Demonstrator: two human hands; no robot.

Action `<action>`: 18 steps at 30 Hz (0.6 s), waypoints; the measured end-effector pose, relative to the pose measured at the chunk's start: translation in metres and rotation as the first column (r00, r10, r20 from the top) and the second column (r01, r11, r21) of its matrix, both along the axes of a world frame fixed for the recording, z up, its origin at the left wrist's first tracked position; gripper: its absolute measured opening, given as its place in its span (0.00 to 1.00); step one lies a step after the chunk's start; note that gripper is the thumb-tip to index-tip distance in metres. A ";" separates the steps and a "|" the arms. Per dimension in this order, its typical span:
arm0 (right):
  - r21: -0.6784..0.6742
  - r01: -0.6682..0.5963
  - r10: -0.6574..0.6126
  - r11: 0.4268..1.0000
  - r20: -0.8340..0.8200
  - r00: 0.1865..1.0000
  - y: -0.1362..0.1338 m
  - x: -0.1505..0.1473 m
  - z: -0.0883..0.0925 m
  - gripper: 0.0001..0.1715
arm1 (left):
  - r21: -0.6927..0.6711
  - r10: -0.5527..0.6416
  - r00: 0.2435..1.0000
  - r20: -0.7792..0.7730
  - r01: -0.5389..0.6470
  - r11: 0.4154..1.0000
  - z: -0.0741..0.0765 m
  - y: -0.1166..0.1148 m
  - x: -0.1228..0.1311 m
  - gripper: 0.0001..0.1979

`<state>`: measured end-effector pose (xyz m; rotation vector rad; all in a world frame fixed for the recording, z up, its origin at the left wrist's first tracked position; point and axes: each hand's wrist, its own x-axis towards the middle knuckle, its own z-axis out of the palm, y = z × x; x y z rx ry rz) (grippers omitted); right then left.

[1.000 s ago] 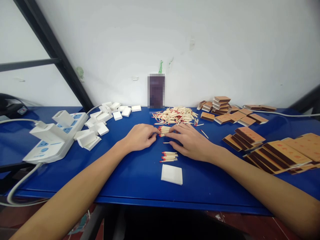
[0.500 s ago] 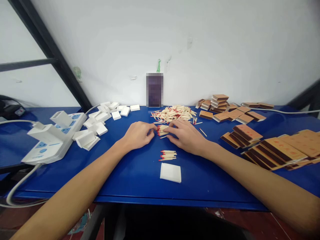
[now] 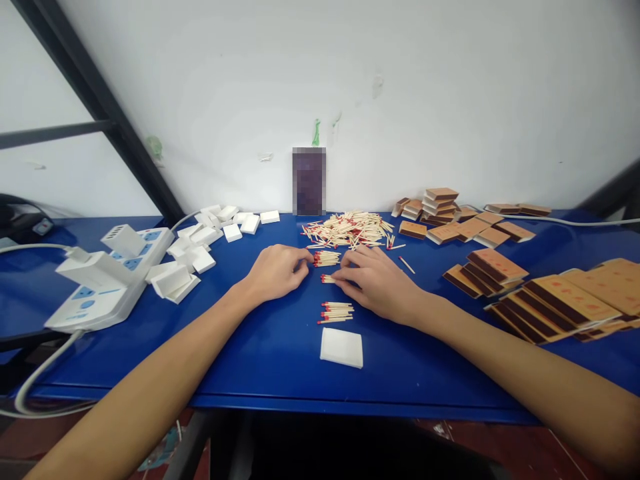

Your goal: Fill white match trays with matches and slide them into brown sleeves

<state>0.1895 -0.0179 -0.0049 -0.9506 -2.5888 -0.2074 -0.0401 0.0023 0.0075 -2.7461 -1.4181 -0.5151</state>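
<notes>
Several red-headed matches (image 3: 327, 259) lie in a small row just in front of a large loose match pile (image 3: 350, 229). My left hand (image 3: 280, 270) rests left of that row, its index fingertip at the red heads and its thumb apart, with nothing visibly held. With curled fingers, my right hand (image 3: 373, 279) is closed on a few matches (image 3: 327, 279) low over the table; their other ends are hidden. Nearer me is another small group of matches (image 3: 337, 312). Below it lies a flat white matchbox tray (image 3: 341, 347).
White trays (image 3: 193, 247) are scattered at the left beside a power strip (image 3: 110, 287) with plugs and cables. Brown matchbox sleeves (image 3: 565, 300) are heaped at the right, with more (image 3: 460, 227) behind. A pixelated dark rectangle (image 3: 309, 181) stands against the wall.
My right hand has drawn a few matches toward me, away from the row by the pile. My left hand stays nearly in place.
</notes>
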 end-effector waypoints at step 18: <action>-0.008 -0.015 0.016 1.000 0.017 1.000 -0.003 0.004 0.000 0.14 | -0.048 -0.043 0.999 0.004 0.043 0.998 0.001 -0.002 0.002 0.15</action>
